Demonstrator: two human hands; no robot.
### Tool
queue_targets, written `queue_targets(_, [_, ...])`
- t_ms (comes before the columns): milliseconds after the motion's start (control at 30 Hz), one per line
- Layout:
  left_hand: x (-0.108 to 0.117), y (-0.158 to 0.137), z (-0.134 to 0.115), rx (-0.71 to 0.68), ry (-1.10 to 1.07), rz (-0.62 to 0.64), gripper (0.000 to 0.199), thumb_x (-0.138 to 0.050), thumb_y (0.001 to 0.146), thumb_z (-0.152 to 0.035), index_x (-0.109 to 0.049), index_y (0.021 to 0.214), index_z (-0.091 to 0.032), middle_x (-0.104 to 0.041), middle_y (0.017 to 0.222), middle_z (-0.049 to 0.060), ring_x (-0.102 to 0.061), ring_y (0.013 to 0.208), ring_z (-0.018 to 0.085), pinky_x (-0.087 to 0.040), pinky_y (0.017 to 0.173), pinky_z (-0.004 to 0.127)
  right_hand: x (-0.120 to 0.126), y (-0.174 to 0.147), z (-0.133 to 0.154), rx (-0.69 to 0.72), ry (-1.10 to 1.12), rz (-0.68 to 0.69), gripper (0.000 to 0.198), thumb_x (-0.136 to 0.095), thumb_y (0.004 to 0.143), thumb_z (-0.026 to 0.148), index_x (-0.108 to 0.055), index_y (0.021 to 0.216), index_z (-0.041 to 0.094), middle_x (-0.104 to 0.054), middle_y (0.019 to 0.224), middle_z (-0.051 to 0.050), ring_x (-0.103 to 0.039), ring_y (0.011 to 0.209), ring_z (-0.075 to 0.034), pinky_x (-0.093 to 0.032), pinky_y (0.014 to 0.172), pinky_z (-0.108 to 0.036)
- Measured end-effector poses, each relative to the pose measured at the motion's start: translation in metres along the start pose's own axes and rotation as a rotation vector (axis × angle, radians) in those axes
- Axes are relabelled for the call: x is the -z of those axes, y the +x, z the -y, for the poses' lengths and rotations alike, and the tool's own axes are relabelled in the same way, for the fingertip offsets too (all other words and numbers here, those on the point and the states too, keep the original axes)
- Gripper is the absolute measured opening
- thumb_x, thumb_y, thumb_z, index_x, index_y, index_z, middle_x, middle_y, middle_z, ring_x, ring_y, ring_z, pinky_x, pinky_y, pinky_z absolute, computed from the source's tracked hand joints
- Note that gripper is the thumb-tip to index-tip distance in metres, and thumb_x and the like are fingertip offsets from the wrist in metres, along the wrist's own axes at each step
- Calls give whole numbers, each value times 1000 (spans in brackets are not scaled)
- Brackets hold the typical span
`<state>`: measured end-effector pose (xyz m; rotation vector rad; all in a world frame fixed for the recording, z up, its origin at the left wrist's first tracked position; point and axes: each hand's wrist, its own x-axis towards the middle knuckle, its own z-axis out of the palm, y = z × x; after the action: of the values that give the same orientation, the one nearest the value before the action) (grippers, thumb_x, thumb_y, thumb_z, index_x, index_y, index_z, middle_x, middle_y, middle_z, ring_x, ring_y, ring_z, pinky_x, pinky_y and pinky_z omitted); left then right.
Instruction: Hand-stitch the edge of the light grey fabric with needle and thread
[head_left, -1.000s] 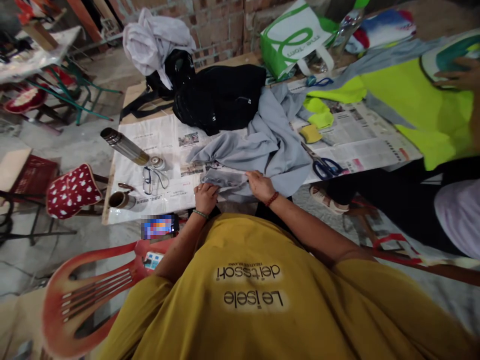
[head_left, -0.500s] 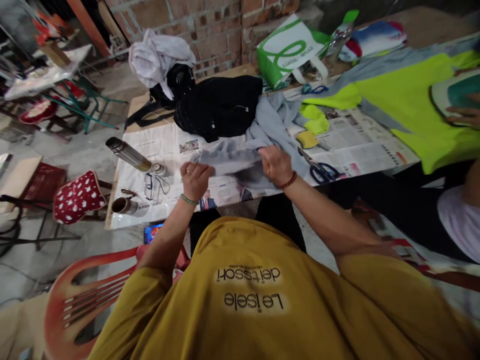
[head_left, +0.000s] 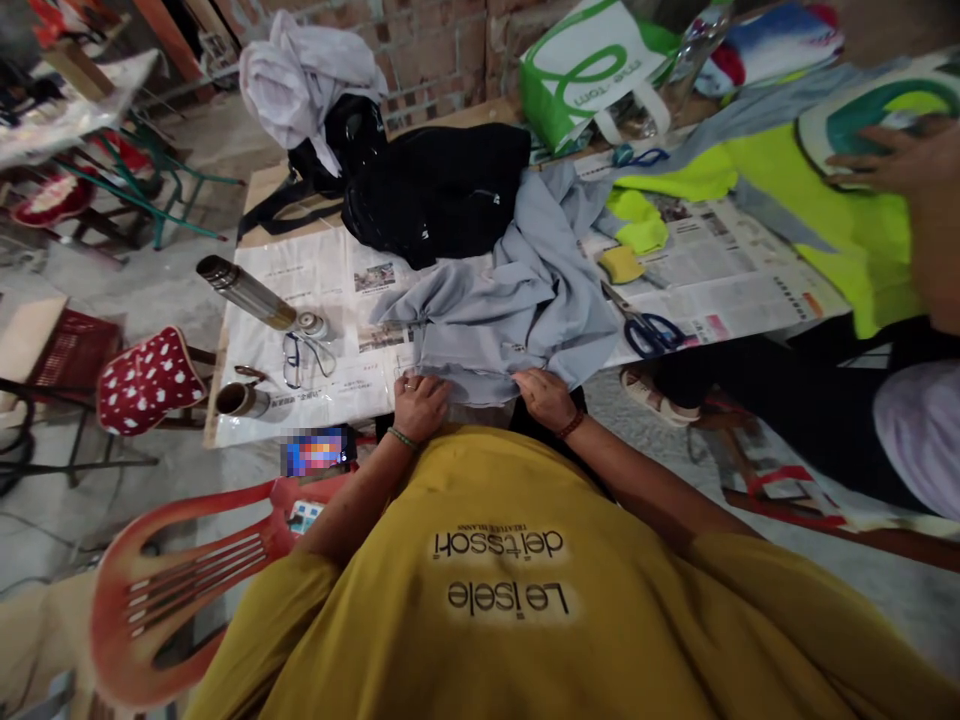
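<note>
A grey garment (head_left: 480, 340) lies rumpled on the newspaper-covered table, its near edge at the table's front. My left hand (head_left: 421, 404) grips that edge at its left end, fingers curled over the cloth. At the right end of the same edge, my right hand (head_left: 546, 400) pinches the fabric. The stretch of cloth between them lies fairly flat. Blue-handled scissors (head_left: 649, 330) rest to the right of the garment, near a yellow sponge-like piece (head_left: 622, 264).
A black bag (head_left: 435, 195) sits behind the garment. Left are a steel thermos (head_left: 244, 290), eyeglasses (head_left: 300, 360) and a cup (head_left: 241, 400). A co-worker's hand (head_left: 892, 155) holds an iron (head_left: 840, 125) on a yellow-and-grey garment (head_left: 810, 200). A red chair (head_left: 187, 580) stands left.
Both my hands have come down and toward me with the garment's edge, which was raised and blurred before. The co-worker's iron has moved left across the yellow garment.
</note>
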<state>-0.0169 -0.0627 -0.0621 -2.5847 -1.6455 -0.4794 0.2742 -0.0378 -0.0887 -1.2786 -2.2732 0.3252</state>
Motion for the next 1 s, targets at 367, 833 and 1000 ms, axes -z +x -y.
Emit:
queue_targets(367, [-22,10,-2,-273,-170,24,26,-49,97,-17,-73,103,-26,-72,104,6,-62,97,20,-44,86,37,25,9,32,162,-59,98,38,-34,103,21,-70,117,23,-68,94,-9,-59,90,-20,-42,86,-35])
queue_targets(833, [-23,11,-5,-217,-193,93,32,-38,101,-23,-70,98,-22,-71,100,5,-62,99,20,-47,90,36,31,43,66,116,-314,487,31,-45,93,12,-73,106,17,-66,100,-13,-58,81,-20,-34,82,-37])
queue_targets(1000, [-26,12,-4,-294,-187,-7,32,-36,103,-25,-68,96,-21,-72,98,5,-62,95,19,-47,84,36,29,45,70,127,-301,518,29,-44,95,13,-72,103,16,-67,101,-14,-59,82,-22,-35,85,-39])
